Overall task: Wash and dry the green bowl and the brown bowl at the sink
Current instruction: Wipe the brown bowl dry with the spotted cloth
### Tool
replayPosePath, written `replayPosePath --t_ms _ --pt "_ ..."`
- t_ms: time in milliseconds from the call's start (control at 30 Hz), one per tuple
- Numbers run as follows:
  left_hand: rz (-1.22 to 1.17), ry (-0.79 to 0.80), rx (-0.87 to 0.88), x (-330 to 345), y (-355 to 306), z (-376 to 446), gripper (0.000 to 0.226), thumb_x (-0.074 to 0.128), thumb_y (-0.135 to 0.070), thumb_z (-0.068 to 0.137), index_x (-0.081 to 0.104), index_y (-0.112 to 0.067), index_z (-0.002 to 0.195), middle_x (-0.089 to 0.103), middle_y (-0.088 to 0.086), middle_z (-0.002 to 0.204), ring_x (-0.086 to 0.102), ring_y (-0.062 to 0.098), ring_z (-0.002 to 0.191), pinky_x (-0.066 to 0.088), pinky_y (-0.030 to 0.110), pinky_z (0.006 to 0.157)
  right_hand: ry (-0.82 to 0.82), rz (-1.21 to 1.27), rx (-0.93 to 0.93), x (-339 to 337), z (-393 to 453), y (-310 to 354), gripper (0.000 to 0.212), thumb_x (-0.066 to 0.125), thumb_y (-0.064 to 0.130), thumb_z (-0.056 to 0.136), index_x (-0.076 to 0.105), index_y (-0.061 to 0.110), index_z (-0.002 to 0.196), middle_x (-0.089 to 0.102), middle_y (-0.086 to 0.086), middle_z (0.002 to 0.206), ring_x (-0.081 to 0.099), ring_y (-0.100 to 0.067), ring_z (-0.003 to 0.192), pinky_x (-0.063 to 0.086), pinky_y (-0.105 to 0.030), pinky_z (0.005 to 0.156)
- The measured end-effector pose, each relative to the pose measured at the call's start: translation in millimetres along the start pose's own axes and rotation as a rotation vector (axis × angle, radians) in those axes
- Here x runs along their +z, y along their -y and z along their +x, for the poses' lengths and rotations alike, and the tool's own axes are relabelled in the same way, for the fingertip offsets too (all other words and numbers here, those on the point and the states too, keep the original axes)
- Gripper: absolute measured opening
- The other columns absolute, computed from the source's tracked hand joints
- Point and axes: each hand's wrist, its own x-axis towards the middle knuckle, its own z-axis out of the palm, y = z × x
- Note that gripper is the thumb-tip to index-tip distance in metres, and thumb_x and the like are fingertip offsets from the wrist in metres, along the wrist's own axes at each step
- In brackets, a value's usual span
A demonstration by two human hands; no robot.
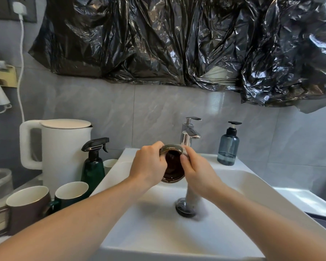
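Both hands grip the brown bowl (172, 167) over the white sink (243, 180), just below the chrome faucet (189, 135): left hand (149, 165) fingers curl over its rim, right hand (198, 171) fingers clamp the opposite edge. Water runs toward the drain (184, 208). Washing appears underway; drying remains, and no green bowl is in view.

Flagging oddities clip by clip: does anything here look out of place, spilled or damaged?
One oddity: crumpled black plastic sheeting hangs across the wall above the tap. Otherwise normal: both hands hold the brown bowl tilted over the sink, water running to the drain.
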Motion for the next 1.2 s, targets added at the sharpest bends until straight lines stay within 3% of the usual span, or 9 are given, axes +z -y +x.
replayPosePath --t_ms 100,200,300,367,500,633,700,933,1200 --pt "-0.004 0.003 0.007 -2 1 0 0.013 0.055 -0.018 0.099 0.067 -0.02 0.097 0.073 0.007 0.085 0.062 0.034 0.078 0.053 0.043 0.068 0.028 0.096 0.04 -2 -3 0 0.022 0.038 0.025 0.111 0.058 0.03 0.121 0.067 0.014 0.1 0.06 -0.008 0.094 0.045 -0.025 0.08" --pt "-0.002 0.018 0.037 2 -2 -1 0.013 0.054 -0.018 0.1 0.067 -0.02 0.099 0.072 0.006 0.087 0.058 0.031 0.075 0.049 0.039 0.066 -0.043 0.078 -0.04 -1 -4 5 0.036 0.041 0.019 0.109 0.055 0.033 0.141 0.065 0.017 0.127 0.059 0.0 0.115 0.045 -0.018 0.097" --pt "-0.003 0.016 0.06 1 -6 -3 0.013 0.055 -0.017 0.1 0.067 -0.021 0.101 0.072 0.005 0.088 0.054 0.027 0.074 0.046 0.036 0.065 -0.075 0.06 -0.087 -1 -5 9 0.039 0.042 0.017 0.109 0.053 0.034 0.142 0.063 0.019 0.131 0.057 0.002 0.118 0.044 -0.017 0.099" --pt "-0.024 -0.014 0.044 -1 -5 -1 0.012 0.056 -0.017 0.1 0.067 -0.021 0.098 0.072 0.005 0.085 0.059 0.03 0.076 0.051 0.039 0.066 -0.049 0.072 -0.036 -2 -5 8 0.031 0.04 0.022 0.11 0.056 0.034 0.133 0.068 0.015 0.119 0.061 -0.002 0.108 0.048 -0.022 0.095" --pt "-0.051 -0.058 -0.023 -3 0 -1 0.014 0.056 -0.017 0.102 0.067 -0.02 0.094 0.071 0.004 0.082 0.058 0.028 0.074 0.041 0.034 0.062 0.039 0.164 0.138 2 -6 6 0.027 0.036 0.038 0.111 0.053 0.019 0.1 0.063 0.001 0.085 0.057 -0.016 0.077 0.052 -0.051 0.085" --pt "-0.106 -0.03 -0.075 3 -1 -3 0.017 0.053 -0.025 0.106 0.064 -0.021 0.093 0.07 0.002 0.084 0.059 0.028 0.078 0.044 0.035 0.066 -0.039 0.266 0.137 1 -6 12 0.025 0.039 0.031 0.111 0.048 0.022 0.089 0.055 0.009 0.076 0.049 -0.007 0.071 0.043 -0.031 0.071" --pt "-0.148 0.028 -0.095 6 -4 -4 0.019 0.051 -0.028 0.106 0.064 -0.023 0.094 0.07 0.001 0.085 0.062 0.028 0.082 0.051 0.037 0.07 -0.081 0.21 0.117 -1 -6 12 0.025 0.039 0.03 0.111 0.046 0.025 0.088 0.056 0.008 0.074 0.049 -0.006 0.066 0.041 -0.031 0.067" --pt "-0.066 0.215 -0.045 9 -3 -5 0.012 0.054 -0.031 0.1 0.057 -0.028 0.089 0.068 -0.001 0.085 0.06 0.028 0.083 0.05 0.039 0.071 -0.101 -0.006 0.015 -7 -5 2 0.017 0.047 0.03 0.107 0.06 0.021 0.101 0.068 0.003 0.084 0.062 -0.019 0.081 0.052 -0.044 0.076" --pt "-0.033 0.119 0.014 5 -2 -4 0.019 0.055 -0.029 0.103 0.058 -0.023 0.086 0.069 0.004 0.082 0.057 0.032 0.079 0.046 0.041 0.067 -0.14 0.2 -0.018 -7 -5 9 0.024 0.054 0.027 0.105 0.071 0.034 0.12 0.074 0.018 0.109 0.066 -0.002 0.107 0.053 -0.026 0.093"
